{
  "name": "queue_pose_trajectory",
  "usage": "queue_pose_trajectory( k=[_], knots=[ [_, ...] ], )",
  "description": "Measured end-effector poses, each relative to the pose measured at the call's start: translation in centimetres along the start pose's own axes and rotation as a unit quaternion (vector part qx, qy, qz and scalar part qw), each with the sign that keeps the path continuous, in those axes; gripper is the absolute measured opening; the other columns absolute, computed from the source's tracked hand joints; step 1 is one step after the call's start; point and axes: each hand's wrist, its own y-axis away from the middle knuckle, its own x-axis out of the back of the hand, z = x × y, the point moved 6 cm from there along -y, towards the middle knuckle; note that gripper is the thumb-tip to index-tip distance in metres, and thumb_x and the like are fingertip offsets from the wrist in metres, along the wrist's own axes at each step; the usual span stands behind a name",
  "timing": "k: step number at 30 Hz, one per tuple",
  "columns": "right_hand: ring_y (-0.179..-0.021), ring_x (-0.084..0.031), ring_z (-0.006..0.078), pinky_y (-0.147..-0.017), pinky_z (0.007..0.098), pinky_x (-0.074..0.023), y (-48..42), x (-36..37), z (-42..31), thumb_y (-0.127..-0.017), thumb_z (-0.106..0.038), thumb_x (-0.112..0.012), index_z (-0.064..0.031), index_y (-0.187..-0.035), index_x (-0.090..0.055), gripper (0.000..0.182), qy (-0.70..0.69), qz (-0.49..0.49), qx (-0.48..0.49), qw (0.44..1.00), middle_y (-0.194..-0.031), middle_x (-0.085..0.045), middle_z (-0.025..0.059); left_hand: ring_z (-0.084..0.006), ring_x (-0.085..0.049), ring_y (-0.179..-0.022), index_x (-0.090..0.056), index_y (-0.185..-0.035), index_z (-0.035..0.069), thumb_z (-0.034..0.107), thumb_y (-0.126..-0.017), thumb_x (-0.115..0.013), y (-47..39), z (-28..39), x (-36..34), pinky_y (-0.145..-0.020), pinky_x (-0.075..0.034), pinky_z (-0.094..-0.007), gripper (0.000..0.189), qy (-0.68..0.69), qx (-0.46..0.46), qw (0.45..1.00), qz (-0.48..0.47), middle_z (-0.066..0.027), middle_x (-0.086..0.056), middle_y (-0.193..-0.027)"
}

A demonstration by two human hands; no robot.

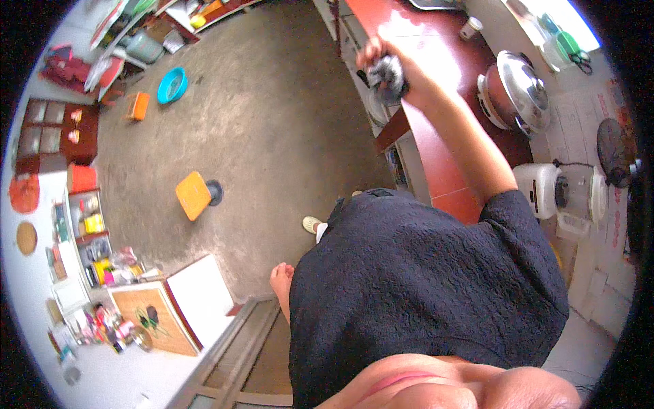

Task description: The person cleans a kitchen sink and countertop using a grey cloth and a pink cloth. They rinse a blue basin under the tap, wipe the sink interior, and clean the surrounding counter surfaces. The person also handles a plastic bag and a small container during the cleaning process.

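My right hand reaches out over the edge of the red tiled counter. Its fingers are closed around a blurred grey-and-black wad, perhaps a scouring pad or a cloth. Below that hand, by the counter's edge, a round pale dish or lid is partly hidden. My left hand hangs low beside my black shirt, fingers loosely curled, with nothing seen in it. A pot with a shiny metal lid stands on the counter, to the right of my right forearm.
A small white cup and a white plastic appliance stand along the counter. On the concrete floor are a yellow-topped stool, a blue basin and an orange stool. A framed door is close behind my left side.
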Motion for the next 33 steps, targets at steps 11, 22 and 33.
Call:
queue_pose_trajectory(
  k=[11,22,33],
  knots=[
    [-0.068,-0.064,0.0174,-0.054,0.0309,-0.0495,18.2,17.6,11.8,-0.092,-0.031,-0.056,-0.0065,-0.086,-0.062,0.025,-0.2,0.369,-0.206,0.884,-0.08,-0.067,0.0072,-0.0172,-0.063,-0.075,-0.062,-0.103,0.001,0.016,-0.092,-0.059,-3.5,19.6,-23.1,-0.067,-0.052,-0.0297,0.019,-0.278,-0.085,0.927,-0.237,-0.01,-0.065,-0.088],
    [-0.066,-0.061,0.0147,-0.059,0.0294,-0.0503,26.3,17.8,13.1,-0.091,-0.025,-0.058,-0.0061,-0.087,-0.063,0.02,-0.089,0.599,-0.096,0.79,-0.077,-0.064,0.0058,-0.0104,-0.058,-0.06,-0.063,-0.092,0.001,0.01,-0.091,-0.057,-10.7,34.9,-51.3,-0.054,-0.047,-0.0231,0.011,-0.377,-0.183,0.793,-0.442,-0.0052,-0.063,-0.072],
    [-0.098,-0.064,0.0218,-0.086,0.0345,-0.0515,15.5,14.2,12.6,-0.09,-0.016,-0.058,0.001,-0.115,-0.058,0.03,-0.284,0.551,0.012,0.785,-0.107,-0.066,0.0113,-0.0099,-0.06,-0.068,-0.063,-0.098,0.002,0.014,-0.093,-0.058,1.6,39.9,-80.1,-0.063,-0.049,-0.0237,0.014,-0.34,-0.27,0.63,-0.644,-0.0053,-0.066,-0.083]
  ],
)
